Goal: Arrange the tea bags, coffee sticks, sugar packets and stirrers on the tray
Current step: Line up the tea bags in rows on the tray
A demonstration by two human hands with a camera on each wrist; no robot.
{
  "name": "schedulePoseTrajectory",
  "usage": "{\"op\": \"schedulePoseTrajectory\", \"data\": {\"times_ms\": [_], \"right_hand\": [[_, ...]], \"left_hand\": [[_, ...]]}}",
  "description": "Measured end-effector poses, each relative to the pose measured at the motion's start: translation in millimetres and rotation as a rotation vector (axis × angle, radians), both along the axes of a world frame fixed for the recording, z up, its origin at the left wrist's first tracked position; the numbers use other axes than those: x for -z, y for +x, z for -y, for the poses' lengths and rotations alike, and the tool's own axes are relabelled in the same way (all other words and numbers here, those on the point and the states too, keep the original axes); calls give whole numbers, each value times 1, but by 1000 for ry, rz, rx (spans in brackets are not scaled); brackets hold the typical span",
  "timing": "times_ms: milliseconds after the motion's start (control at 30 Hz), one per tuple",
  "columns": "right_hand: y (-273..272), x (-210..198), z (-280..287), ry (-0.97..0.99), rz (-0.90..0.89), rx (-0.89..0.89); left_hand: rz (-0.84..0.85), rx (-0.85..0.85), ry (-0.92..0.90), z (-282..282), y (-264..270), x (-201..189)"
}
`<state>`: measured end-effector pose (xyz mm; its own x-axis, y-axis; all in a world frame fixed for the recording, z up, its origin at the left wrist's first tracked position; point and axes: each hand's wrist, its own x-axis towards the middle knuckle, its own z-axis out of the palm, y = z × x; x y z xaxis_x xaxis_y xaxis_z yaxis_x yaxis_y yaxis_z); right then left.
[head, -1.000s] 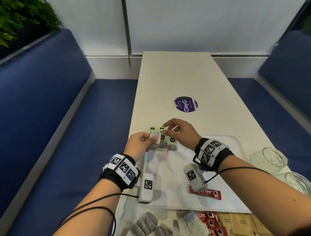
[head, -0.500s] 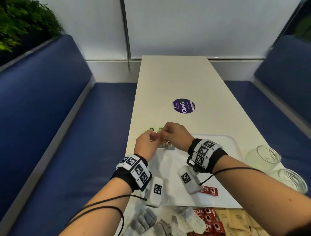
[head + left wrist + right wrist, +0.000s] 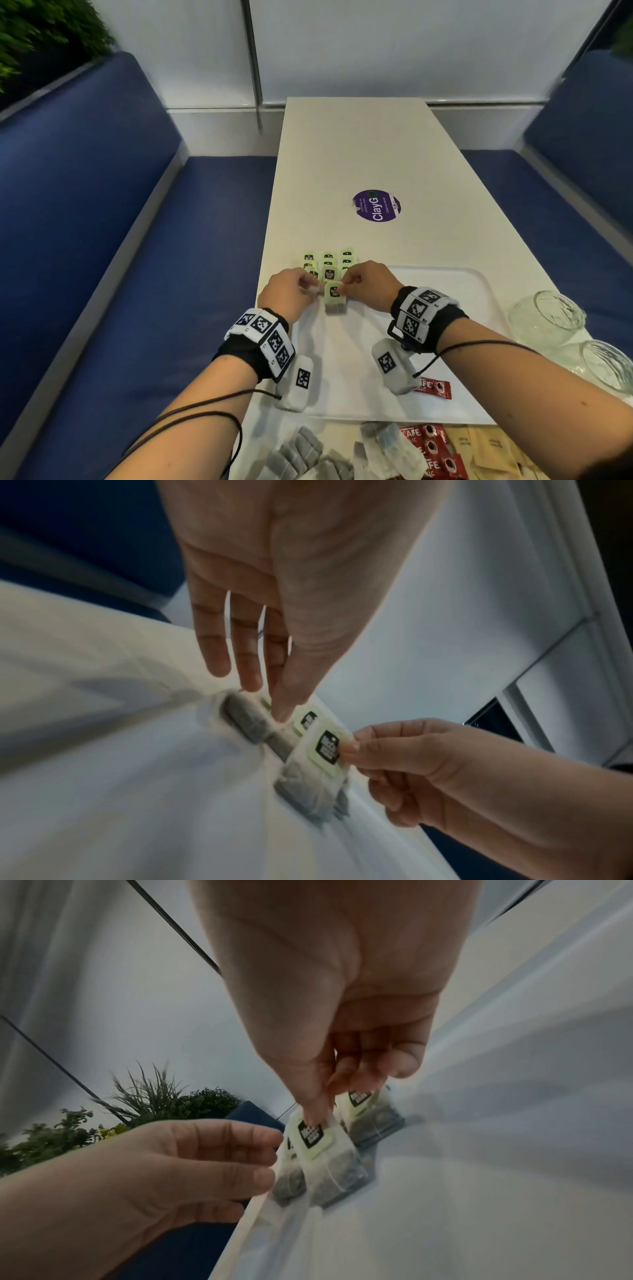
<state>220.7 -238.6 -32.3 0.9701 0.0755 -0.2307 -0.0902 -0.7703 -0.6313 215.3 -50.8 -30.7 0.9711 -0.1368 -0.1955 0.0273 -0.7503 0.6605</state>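
Right hand (image 3: 366, 286) has a pinch grip on the green-tagged grey tea bag (image 3: 334, 297) at the white tray's (image 3: 479, 294) far-left corner, left hand (image 3: 289, 293) pinching beside it, so I'd square it gently with the row.

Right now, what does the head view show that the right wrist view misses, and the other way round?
Only the head view shows the white tray's bare part, one red coffee stick on it, more sticks and packets at the near table edge, two glasses, and the purple sticker. Only the right wrist view shows the right hand from below, pinching a tea bag's label, and the left hand's curled fingers. Both show the two hands meeting at the rows of tea bags.
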Motion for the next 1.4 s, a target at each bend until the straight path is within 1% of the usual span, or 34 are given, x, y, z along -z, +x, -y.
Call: {"op": "schedulePoseTrajectory", "data": {"times_ms": [100, 200, 333, 467, 533, 600, 700, 767, 867, 933, 1033, 1100, 1233, 1333, 1400], "right_hand": [[4, 3, -2, 16, 29, 39], [8, 4, -4, 33, 45, 61], [11, 6, -6, 51, 59, 74], [14, 7, -9, 64, 70, 81], [15, 7, -7, 81, 85, 103], [14, 5, -2, 98, 92, 114], [14, 1, 7, 35, 36, 40], [14, 1, 11, -5, 1, -6], [16, 5, 14, -22, -12, -16], [18, 9, 13, -8, -8, 3], [16, 9, 14, -2, 6, 8], [10, 5, 14, 8, 34, 4], [-21, -13, 14, 41, 91, -13], [-57, -28, 10, 63, 119, -34], [-86, -31, 6, 80, 106, -40]], "left_hand": [[-46, 66, 105, -3, 7, -1], [-77, 79, 182, -6, 14, 1], [-69, 19, 176, -3, 18, 3], [-60, 9, 176, 0, 18, 5], [-25, 6, 155, 2, 17, 5], [10, 41, 116, 6, 16, 3], [5, 130, 74, 12, 17, 2], [-17, 167, 88, 17, 18, 4], [-49, 158, 143, 24, 20, 7], [-57, 129, 155, 26, 20, 7], [-75, 136, 163, 27, 20, 1], [-81, 147, 172, 26, 16, -7], [-42, 165, 146, 21, -4, -27], [-1, 187, 114, 14, -33, -41], [13, 186, 107, 6, -56, -47]]}}
